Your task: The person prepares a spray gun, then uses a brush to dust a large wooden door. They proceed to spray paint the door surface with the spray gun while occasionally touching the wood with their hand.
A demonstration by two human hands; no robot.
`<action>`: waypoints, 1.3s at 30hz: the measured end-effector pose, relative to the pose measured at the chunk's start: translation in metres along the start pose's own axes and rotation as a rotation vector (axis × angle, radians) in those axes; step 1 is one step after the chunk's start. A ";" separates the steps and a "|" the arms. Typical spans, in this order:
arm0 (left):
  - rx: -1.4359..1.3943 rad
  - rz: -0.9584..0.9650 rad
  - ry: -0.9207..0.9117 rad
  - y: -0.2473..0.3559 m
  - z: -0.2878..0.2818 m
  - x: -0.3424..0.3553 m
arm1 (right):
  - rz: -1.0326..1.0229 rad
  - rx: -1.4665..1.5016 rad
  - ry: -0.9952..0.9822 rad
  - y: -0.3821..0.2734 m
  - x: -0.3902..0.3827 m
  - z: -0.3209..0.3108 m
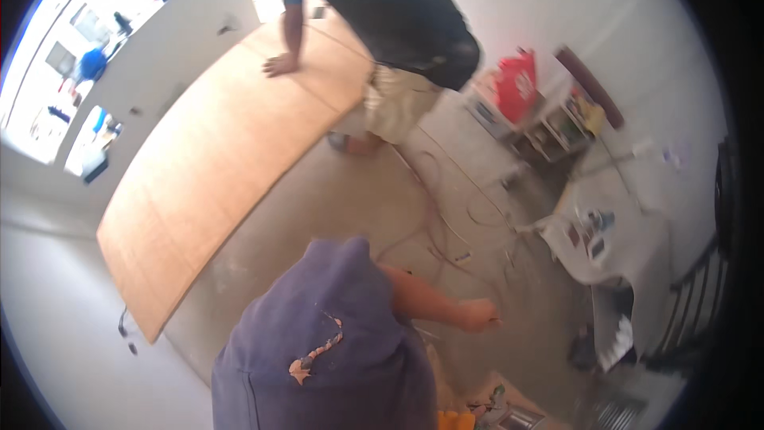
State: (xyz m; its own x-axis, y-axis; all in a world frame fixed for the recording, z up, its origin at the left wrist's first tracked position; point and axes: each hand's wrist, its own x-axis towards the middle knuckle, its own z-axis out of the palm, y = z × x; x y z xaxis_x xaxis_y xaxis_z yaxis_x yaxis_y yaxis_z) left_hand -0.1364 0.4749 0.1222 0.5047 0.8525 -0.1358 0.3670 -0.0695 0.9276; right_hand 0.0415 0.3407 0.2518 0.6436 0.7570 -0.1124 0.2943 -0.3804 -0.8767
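Note:
My right hand [477, 314] reaches out to the right from my purple shirt [326, 342], low over the concrete floor. Its fingers are curled shut, and a thin cord [436, 239] that loops across the floor appears to end in the fist. My left hand is hidden. A large wooden board [215, 159] lies at a slant across the room. Another person [390, 24] in a dark shirt and beige shorts bends over its far end with one hand [278, 65] flat on it.
A white table [621, 247] cluttered with small items stands at the right beside a dark railing [700, 287]. Shelving with a red bag [517, 84] is against the far wall. Clutter lies by my feet [493, 410]. Windows [79, 56] are at the left.

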 end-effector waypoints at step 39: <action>0.017 -1.386 0.770 -0.393 -0.243 -0.642 | -0.153 0.042 -0.171 -0.057 -0.338 0.222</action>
State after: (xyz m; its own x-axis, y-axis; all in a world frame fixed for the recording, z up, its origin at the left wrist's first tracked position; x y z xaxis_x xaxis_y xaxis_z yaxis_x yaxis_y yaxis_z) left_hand -0.7944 0.0807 -0.0707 -0.7130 0.3045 -0.6316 0.1980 0.9516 0.2352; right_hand -0.3494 0.2245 0.2361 0.4635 0.8846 -0.0509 0.3472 -0.2341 -0.9081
